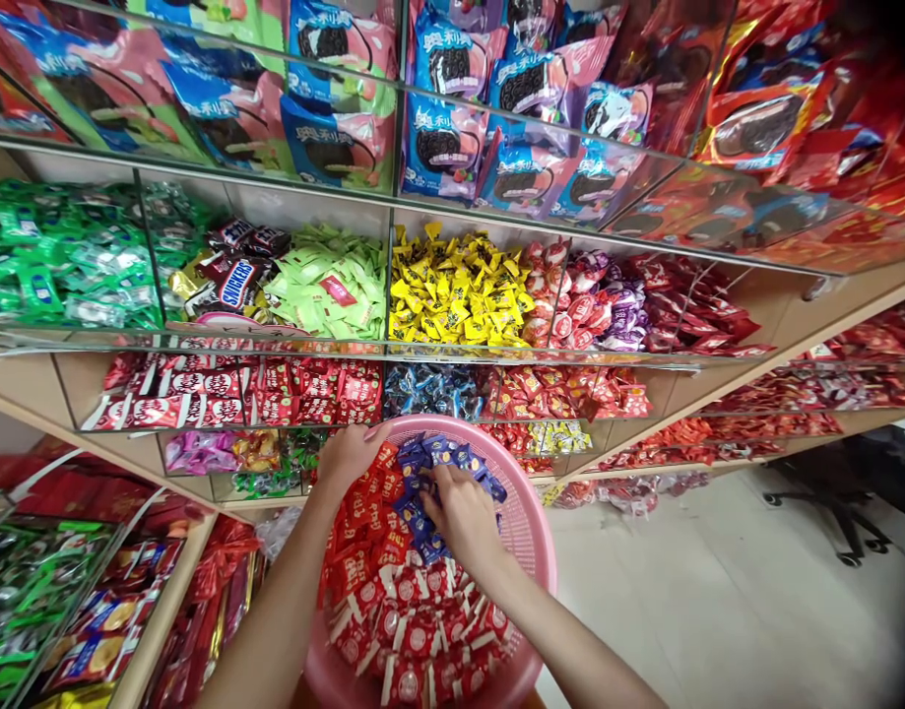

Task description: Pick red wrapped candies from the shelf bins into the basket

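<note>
A round pink basket (542, 551) holds several wrapped candies: orange-red packets (363, 522) at the left, dark blue ones (422, 527) at the top, red and white ones (415, 640) toward the bottom. My left hand (351, 455) is closed on the basket's upper left rim. My right hand (459, 507) is inside the basket on the blue candies, its fingers bent down among them. Whether those fingers grip a candy is hidden.
Glass-fronted shelves (275, 345) of sorted candy stand just beyond the basket, with cookie packets (334, 138) above. A lower display (45, 591) is at the left. Tiled floor (666, 581) and a black wheeled chair base (836, 512) are at the right.
</note>
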Available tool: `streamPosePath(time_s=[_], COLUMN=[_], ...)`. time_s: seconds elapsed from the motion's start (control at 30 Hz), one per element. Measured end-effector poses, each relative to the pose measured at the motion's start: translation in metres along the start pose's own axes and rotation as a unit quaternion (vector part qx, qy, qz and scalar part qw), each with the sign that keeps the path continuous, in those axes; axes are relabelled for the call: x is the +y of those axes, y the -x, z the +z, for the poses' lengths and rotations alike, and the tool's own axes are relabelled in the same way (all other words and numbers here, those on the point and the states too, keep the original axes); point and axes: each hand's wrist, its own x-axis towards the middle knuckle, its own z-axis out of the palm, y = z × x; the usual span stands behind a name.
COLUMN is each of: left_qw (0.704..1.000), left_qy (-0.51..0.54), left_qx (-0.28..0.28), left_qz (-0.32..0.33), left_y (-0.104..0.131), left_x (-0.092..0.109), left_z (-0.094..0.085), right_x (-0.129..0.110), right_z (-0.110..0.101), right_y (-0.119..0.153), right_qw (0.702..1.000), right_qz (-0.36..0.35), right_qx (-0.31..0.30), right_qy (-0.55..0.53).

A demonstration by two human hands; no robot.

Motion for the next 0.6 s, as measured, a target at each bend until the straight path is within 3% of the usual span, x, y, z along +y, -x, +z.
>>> streamPosePath(time_s=[0.27,0.6], left_qw=[1.0,1.0], left_qy=[0.002,-0.003], left_qx=[0.006,-0.004], left_qz=[0.002,0.003], left_y=[0.001,0.002], left_x=[0.001,0.001], left_z=[-0.001,-0.003], right_x=[-0.006,-0.008], right_z=[0.014,0.027], right_y=[0.011,0.02], right_qw=[0.998,0.996], right_qz=[-0.005,-0.023], right_qx=[-0.056,-0.082], right_qy=[-0.029,0.038])
